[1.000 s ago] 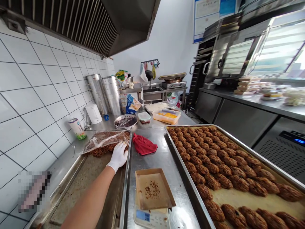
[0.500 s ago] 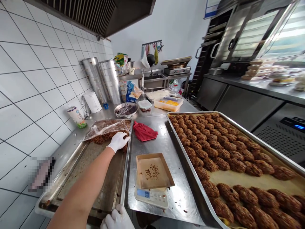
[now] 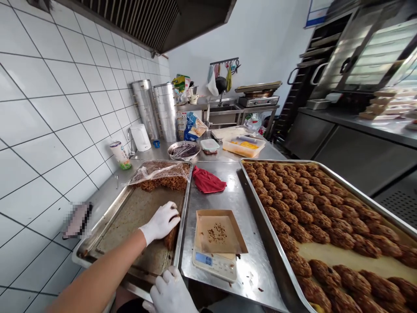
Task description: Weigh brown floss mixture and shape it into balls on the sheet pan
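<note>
One gloved hand, your right hand (image 3: 172,291), rests at the near right corner of the tray (image 3: 130,213), fingers bent; whether it grips, I cannot tell. The scale (image 3: 223,265), bearing the box (image 3: 205,224), sits at the near edge of the counter (image 3: 230,201). Your left hand (image 3: 162,221) curls over brown mix (image 3: 170,241) at the tray's right edge, its hold unclear. Film (image 3: 153,171) partly covers more mix at the far edge, near the cloth (image 3: 208,180).

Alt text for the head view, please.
White-gloved left hand reaches into a metal tray holding shredded brown mixture; gloved right hand at the near edge. Rightward sit a digital scale reading 0.0 and rows of brown patties.
</note>
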Demonstrator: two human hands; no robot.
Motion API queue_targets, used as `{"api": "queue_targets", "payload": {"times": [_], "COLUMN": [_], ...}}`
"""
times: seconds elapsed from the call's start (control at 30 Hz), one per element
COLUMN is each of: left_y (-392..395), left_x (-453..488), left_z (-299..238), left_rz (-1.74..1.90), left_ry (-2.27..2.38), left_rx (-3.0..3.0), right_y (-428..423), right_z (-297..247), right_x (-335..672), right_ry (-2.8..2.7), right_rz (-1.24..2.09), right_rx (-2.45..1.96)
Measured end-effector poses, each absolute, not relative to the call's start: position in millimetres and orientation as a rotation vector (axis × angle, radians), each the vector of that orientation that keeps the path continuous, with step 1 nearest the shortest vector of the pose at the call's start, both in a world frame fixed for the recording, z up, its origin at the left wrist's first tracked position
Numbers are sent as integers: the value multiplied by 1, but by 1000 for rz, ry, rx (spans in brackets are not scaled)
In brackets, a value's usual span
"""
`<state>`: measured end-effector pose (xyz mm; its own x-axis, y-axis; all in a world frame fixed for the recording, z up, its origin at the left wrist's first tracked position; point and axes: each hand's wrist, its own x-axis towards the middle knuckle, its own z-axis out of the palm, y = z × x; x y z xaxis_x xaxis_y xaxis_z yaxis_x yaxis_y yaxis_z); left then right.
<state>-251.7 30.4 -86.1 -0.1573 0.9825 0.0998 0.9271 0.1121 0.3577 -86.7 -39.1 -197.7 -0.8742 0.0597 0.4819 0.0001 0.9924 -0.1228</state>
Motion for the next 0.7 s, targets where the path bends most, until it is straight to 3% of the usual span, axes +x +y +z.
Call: {"api": "queue_targets", "payload": {"times": [0.27,0.47,0.57,0.7], "left_y": [-50,-62,-65,-67], "left_x": [-236,-243,-226,-187], "left_z": [-71,-57,-38,-9], "left_rz": [546,773,1044,1228], "left_ry": [2404,2326,2337,2360], "left_rx": [1470,1256,1224,1425], "right_y": [-38,-29,-12,10], "right_z": [-170,-115,-73,-32], "right_x": [-79,-57,-62,-83], "right_ry": [-2720,-2081,-1302,-556], "right_rz": [308,1237,1968,2583], "right_rx": [-73,-338,-764,-547]}}
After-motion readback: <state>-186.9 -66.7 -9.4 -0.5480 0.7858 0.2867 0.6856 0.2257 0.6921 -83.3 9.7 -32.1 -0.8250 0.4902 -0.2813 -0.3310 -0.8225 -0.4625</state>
